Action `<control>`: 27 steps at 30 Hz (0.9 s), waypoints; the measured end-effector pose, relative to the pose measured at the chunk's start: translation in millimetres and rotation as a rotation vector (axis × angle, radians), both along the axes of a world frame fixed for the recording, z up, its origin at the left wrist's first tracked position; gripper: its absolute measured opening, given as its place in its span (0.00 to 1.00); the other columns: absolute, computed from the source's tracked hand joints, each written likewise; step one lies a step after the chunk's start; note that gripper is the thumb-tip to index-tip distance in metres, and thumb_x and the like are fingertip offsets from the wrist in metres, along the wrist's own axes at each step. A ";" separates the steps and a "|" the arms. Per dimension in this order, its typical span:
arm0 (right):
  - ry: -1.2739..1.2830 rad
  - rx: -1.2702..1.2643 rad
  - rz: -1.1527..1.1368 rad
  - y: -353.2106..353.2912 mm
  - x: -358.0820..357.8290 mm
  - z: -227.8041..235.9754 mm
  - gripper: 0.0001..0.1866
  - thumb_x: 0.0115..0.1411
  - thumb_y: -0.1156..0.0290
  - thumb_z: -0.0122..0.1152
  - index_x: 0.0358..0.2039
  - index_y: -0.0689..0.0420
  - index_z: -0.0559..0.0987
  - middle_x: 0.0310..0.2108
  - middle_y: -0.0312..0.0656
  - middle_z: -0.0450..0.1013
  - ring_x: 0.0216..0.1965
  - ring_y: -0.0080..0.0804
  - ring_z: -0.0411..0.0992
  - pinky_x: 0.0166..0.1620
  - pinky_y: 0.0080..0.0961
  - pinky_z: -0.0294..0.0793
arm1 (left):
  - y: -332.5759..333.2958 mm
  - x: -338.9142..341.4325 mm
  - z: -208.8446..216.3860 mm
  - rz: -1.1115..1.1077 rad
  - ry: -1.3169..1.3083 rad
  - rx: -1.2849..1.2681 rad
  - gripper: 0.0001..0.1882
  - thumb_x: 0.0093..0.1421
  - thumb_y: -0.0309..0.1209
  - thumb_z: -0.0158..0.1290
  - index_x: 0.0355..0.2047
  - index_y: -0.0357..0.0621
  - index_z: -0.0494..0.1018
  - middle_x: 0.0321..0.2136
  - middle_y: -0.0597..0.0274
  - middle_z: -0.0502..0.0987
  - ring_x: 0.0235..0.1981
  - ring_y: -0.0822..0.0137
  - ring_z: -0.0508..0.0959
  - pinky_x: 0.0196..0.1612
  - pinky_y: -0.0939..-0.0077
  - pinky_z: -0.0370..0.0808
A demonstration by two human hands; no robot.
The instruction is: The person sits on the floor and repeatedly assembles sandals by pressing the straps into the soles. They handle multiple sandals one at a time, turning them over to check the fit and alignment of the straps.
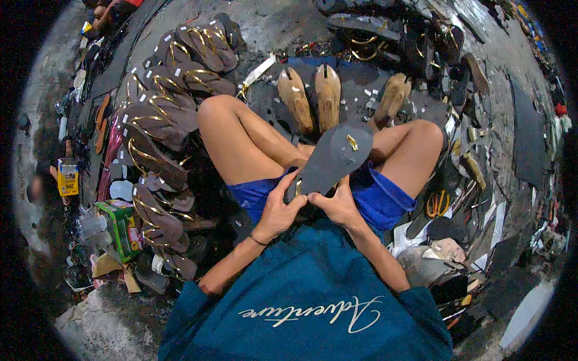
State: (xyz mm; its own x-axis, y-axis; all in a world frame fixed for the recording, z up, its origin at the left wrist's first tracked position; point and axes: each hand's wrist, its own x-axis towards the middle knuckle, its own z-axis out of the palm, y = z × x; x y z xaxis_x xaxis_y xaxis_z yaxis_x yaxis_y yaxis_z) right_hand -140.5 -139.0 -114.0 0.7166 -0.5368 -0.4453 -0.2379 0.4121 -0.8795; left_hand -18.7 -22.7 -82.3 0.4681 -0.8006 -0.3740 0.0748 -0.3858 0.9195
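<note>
Over my crossed legs I hold a dark grey sandal [338, 150], its flat underside facing up. A bit of gold strap pokes through the sole near its far, wider end, and another gold piece shows at the near end. My left hand [282, 207] grips the near end from the left side, fingers along the edge. My right hand [337, 204] closes on the same end from the right, its thumb pressed by the edge. The two thumbs almost meet there. What lies under the sole is hidden.
Wooden foot forms [327, 99] stand beyond my legs. Finished-looking brown sandals with gold straps [158, 157] are heaped at the left, more [367, 36] at the far right. Orange-handled scissors [438, 203], a green box [120, 230] and a yellow box [68, 177] lie among scraps.
</note>
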 end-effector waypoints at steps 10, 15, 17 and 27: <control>-0.056 -0.113 0.021 -22.8 -21.9 70.8 0.58 0.47 0.58 0.74 0.66 0.65 0.44 0.60 0.51 0.58 0.62 0.44 0.57 0.64 0.39 0.57 | 9.1 26.6 41.7 0.005 0.497 -0.081 0.36 0.62 0.35 0.55 0.66 0.38 0.52 0.60 0.55 0.63 0.62 0.64 0.61 0.64 0.68 0.56; -0.225 -0.106 -0.079 -38.2 4.7 111.0 0.44 0.53 0.64 0.69 0.63 0.64 0.54 0.56 0.48 0.64 0.58 0.38 0.64 0.60 0.34 0.62 | -64.0 72.1 45.0 0.011 0.465 -0.535 0.39 0.66 0.49 0.45 0.68 0.40 0.47 0.67 0.57 0.51 0.68 0.63 0.50 0.68 0.67 0.46; -0.149 -0.286 -0.027 -36.9 20.5 110.3 0.37 0.56 0.68 0.65 0.62 0.64 0.58 0.55 0.47 0.66 0.57 0.36 0.65 0.60 0.31 0.62 | -86.5 72.6 30.6 0.236 0.346 -0.372 0.38 0.67 0.53 0.39 0.67 0.38 0.48 0.67 0.53 0.52 0.68 0.63 0.49 0.68 0.69 0.45; -0.095 -0.412 -0.005 -122.4 34.1 16.8 0.32 0.57 0.63 0.62 0.58 0.65 0.65 0.51 0.51 0.70 0.52 0.39 0.70 0.57 0.33 0.66 | 2.3 433.6 -11.8 0.657 -0.286 -0.783 0.31 0.69 0.52 0.35 0.56 0.35 0.66 0.52 0.57 0.70 0.52 0.61 0.69 0.60 0.68 0.61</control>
State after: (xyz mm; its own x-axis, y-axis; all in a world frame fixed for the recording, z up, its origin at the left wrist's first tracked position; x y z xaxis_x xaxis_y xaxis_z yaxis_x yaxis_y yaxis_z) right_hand -106.4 -261.4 -97.2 0.7410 -0.6597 -0.1254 -0.1471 0.0227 -0.9889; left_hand 415.0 -20.4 -94.1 0.8854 -0.3281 0.3292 -0.2053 0.3593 0.9104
